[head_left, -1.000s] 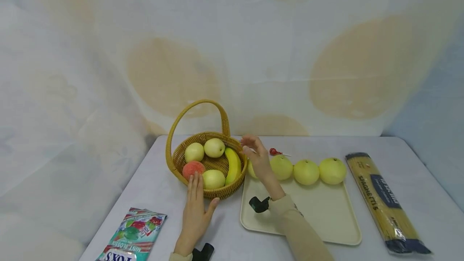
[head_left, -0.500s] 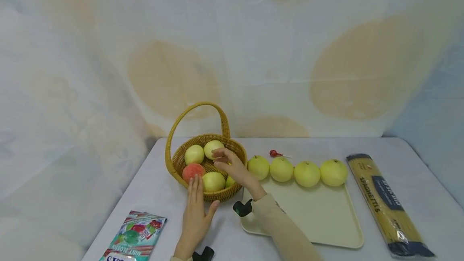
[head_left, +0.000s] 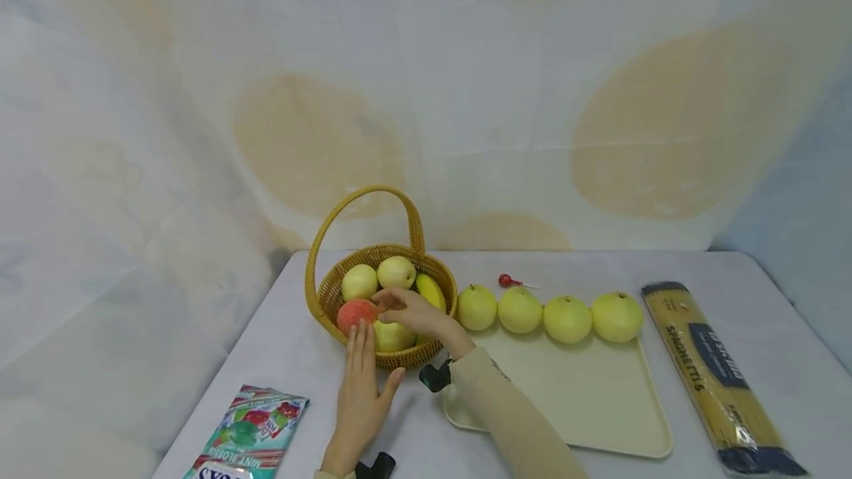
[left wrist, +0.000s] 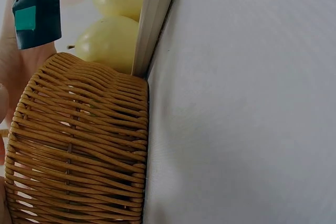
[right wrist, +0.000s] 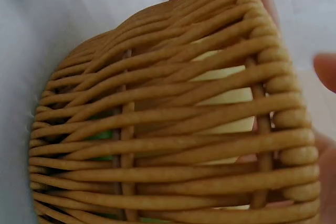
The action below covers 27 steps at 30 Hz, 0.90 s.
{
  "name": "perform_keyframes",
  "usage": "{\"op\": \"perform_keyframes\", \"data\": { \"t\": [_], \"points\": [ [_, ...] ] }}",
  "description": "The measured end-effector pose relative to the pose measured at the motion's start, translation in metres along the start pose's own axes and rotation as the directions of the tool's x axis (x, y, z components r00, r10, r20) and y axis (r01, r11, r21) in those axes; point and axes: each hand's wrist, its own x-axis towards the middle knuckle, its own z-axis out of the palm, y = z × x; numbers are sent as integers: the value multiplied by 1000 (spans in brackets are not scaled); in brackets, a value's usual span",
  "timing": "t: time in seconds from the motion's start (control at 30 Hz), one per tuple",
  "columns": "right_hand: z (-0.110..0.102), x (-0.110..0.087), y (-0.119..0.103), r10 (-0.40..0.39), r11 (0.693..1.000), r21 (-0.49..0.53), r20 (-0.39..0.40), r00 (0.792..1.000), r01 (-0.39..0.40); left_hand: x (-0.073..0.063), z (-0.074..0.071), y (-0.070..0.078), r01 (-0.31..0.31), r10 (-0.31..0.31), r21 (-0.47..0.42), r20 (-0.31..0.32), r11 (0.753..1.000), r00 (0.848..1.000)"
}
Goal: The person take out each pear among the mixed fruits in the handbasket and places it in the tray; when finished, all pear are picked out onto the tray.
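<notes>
A wicker basket point(head_left: 409, 358) with a tall handle holds a peach point(head_left: 355, 312), a banana point(head_left: 430, 289) and pale green-yellow round fruits point(head_left: 360, 282). My left hand point(head_left: 362, 394) lies with straight fingers against the basket's near-left rim, fingertips right at the peach. Over the basket, my right hand point(head_left: 422, 316) reaches in from the right with loosely bent fingers. Its fingertips and thumb are at the peach's right edge, and it partly covers the nearest round fruit point(head_left: 394, 337) and the banana. Woven basket wall point(right wrist: 173, 145) fills much of the right wrist view, screening most of the fingers.
Right of the basket, a cream tray point(head_left: 579, 405) has several yellow pears point(head_left: 521, 310) along its far edge. A red lollipop point(head_left: 509, 281) lies behind them. Farther right is a spaghetti pack point(head_left: 719, 375); a candy bag point(head_left: 249, 431) lies front left.
My right hand has moved left and inward, from the basket's right rim across the banana to the peach. My left hand has stayed at the near rim.
</notes>
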Motion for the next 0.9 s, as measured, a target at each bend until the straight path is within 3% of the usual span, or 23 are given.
{"op": "perform_keyframes", "data": {
  "t": [0.17, 0.4, 0.57, 0.73, 0.9],
  "points": [
    [1, 1, 4, 46, 987, -159, 92, 995, -31, -2, 1, 0, 22, -22, 6, 23, 1000, 999],
    [6, 4, 2, 32, 940, -339, 203, 979, 39, -2, 1, -2, -17, 17, 19, -13, 1000, 1000],
    [6, 5, 1, 25, 936, -349, 170, 985, 37, 0, 0, -2, -18, 19, 19, -15, 1000, 1000],
    [5, 5, 3, 16, 959, -284, 125, 992, 21, 0, -1, -1, 15, -15, 5, 14, 1000, 1000],
    [4, 4, 6, -18, 972, -233, 96, 995, 40, 0, -1, 0, 9, -9, -2, 9, 1000, 1000]
  ]
}}
